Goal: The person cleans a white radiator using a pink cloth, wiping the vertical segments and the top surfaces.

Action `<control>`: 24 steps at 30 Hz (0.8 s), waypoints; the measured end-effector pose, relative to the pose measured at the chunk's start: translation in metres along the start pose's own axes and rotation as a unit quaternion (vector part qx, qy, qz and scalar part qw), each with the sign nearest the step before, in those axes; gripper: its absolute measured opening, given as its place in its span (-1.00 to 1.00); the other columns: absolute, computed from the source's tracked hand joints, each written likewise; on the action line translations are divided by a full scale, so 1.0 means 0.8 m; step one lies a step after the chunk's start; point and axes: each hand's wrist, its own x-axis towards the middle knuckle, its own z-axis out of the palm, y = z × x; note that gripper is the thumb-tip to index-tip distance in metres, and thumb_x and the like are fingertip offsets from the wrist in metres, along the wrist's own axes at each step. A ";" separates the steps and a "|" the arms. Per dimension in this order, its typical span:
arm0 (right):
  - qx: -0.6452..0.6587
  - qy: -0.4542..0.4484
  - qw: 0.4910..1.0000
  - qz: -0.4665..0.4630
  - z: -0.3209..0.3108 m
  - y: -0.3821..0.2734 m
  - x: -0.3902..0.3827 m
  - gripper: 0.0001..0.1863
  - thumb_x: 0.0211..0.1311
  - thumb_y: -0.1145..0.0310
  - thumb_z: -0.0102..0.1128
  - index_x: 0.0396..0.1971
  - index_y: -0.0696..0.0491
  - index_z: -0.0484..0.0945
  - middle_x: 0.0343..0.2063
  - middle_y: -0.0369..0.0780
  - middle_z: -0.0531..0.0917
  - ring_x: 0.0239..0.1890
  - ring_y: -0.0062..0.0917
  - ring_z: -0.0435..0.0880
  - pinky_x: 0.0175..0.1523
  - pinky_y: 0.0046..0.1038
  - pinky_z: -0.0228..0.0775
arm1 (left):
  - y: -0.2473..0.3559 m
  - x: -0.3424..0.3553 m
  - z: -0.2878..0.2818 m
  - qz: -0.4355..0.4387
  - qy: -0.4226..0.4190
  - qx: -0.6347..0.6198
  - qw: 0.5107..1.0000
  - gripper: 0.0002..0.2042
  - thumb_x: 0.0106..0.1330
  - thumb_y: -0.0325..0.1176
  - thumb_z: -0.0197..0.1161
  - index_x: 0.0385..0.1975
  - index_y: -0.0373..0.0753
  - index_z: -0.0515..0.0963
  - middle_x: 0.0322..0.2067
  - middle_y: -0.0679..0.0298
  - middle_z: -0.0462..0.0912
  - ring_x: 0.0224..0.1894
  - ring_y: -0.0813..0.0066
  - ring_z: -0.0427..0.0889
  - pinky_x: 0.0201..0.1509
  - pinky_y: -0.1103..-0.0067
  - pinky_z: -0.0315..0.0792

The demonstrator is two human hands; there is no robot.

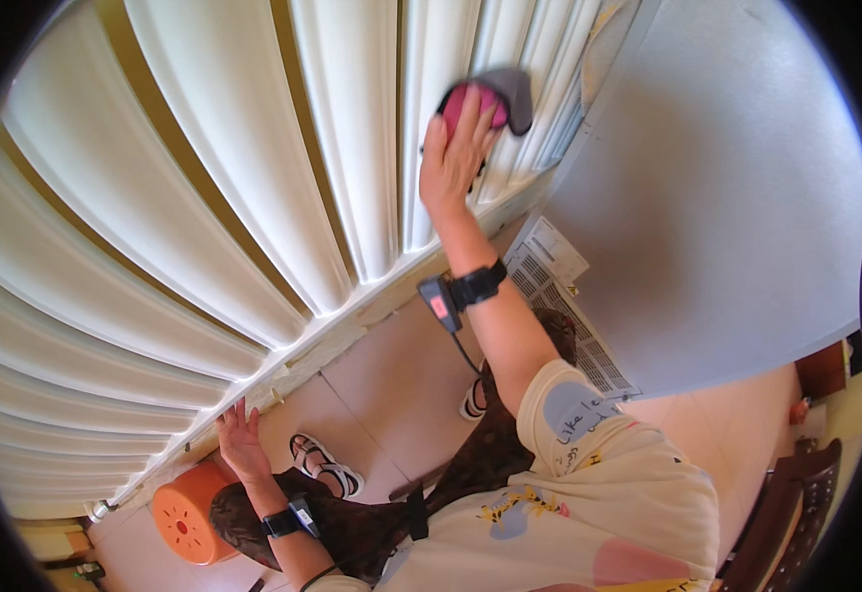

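Note:
A white radiator with broad vertical columns fills the upper left. High on its right part, my right hand presses a pink and grey cloth against the columns, fingers stretched over it. The cloth's grey part folds out past the fingertips, and its exact kind is hard to make out. Lower down on the left, my left hand is open with fingers apart and holds nothing. Its fingertips are at the radiator's lower edge; whether they touch it I cannot tell.
A large grey appliance side stands to the right of the radiator, with a vent grille low down. An orange stool sits at lower left. Dark wooden furniture is at lower right. My sandalled foot rests on the tiles.

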 end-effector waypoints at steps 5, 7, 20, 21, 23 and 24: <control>-0.030 -0.088 0.984 0.155 -0.004 0.054 -0.157 -0.27 0.28 -0.04 -0.20 0.25 0.24 0.06 0.17 0.32 0.10 0.25 0.18 0.02 0.34 -0.01 -0.34 | -0.002 0.001 0.008 -0.001 0.011 0.019 1.000 -0.40 0.21 -0.26 0.04 0.28 -0.16 0.07 0.18 0.21 0.28 0.18 0.30 0.34 0.15 0.37 0.30; -0.043 -0.118 0.974 0.188 -0.014 0.049 -0.189 -0.25 0.29 -0.06 -0.21 0.25 0.25 0.04 0.18 0.32 0.10 0.25 0.17 0.01 0.33 -0.01 -0.31 | -0.003 0.002 0.008 0.000 0.009 0.028 1.000 -0.39 0.20 -0.26 0.05 0.28 -0.16 0.06 0.19 0.21 0.27 0.18 0.30 0.34 0.15 0.37 0.30; 0.062 -0.023 0.996 0.064 -0.035 0.002 0.093 -0.22 0.32 -0.11 -0.29 0.28 0.24 -0.01 0.29 0.14 0.00 0.36 -0.03 -0.11 0.39 -0.13 -0.41 | -0.003 0.002 0.000 0.001 -0.002 -0.003 1.000 -0.45 0.17 -0.29 0.09 0.21 -0.13 0.18 0.13 0.27 0.34 0.16 0.35 0.35 0.15 0.37 0.28; 0.060 -0.028 0.998 0.016 -0.039 -0.001 0.130 -0.23 0.32 -0.11 -0.31 0.28 0.24 0.01 0.28 0.11 0.05 0.36 -0.05 -0.10 0.39 -0.14 -0.40 | -0.001 0.001 0.001 0.002 0.002 0.005 1.000 -0.45 0.17 -0.29 0.09 0.21 -0.13 0.18 0.12 0.27 0.35 0.16 0.36 0.35 0.15 0.37 0.28; 0.065 -0.023 0.995 -0.072 -0.059 -0.031 0.188 -0.31 0.32 -0.10 -0.29 0.28 0.08 0.09 0.27 0.11 0.08 0.33 0.00 -0.05 0.38 -0.11 -0.37 | -0.002 0.003 0.003 -0.004 0.003 0.003 1.000 -0.45 0.17 -0.29 0.09 0.21 -0.13 0.18 0.12 0.27 0.35 0.16 0.36 0.34 0.15 0.38 0.28; -0.019 0.031 0.998 -0.056 -0.045 0.007 0.217 -0.36 0.33 0.00 -0.24 0.24 0.16 0.13 0.23 0.12 0.15 0.29 0.04 0.03 0.36 -0.08 -0.26 | -0.004 0.005 0.011 -0.006 -0.002 0.001 1.000 -0.45 0.17 -0.29 0.09 0.21 -0.13 0.17 0.12 0.27 0.35 0.17 0.37 0.34 0.15 0.38 0.28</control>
